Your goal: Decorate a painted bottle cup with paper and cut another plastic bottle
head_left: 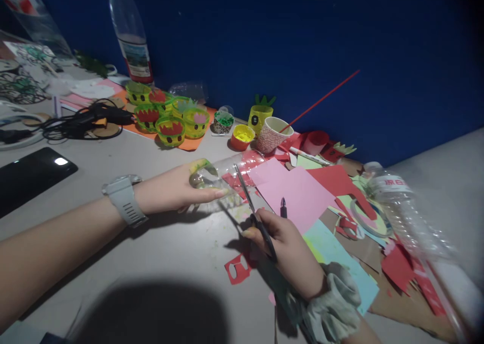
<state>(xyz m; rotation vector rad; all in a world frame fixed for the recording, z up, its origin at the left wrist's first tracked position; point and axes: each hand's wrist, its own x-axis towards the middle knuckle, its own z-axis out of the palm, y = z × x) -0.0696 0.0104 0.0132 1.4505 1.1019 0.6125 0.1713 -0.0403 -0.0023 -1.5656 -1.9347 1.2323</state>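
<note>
My left hand (181, 188) is wrapped round a cut clear plastic bottle (242, 168) lying on its side. Some green-yellow colour shows at the bottle's open end near my fingers. In my right hand (285, 245) is a pair of scissors (260, 228), my fingers closed on the black handles. Their blades point up and away, and one crosses in front of the bottle; I cannot tell whether it touches the plastic. A red paper scrap (237, 270) with a hole cut in it lies below the scissors.
Several yellow-green cups with faces (171, 132) stand on orange paper at the back. A patterned paper cup (273, 134) holds a red stick. Pink paper (298, 192), a tape roll (372, 218) and a plastic bottle (404, 208) lie right; a black phone (34, 177) lies left.
</note>
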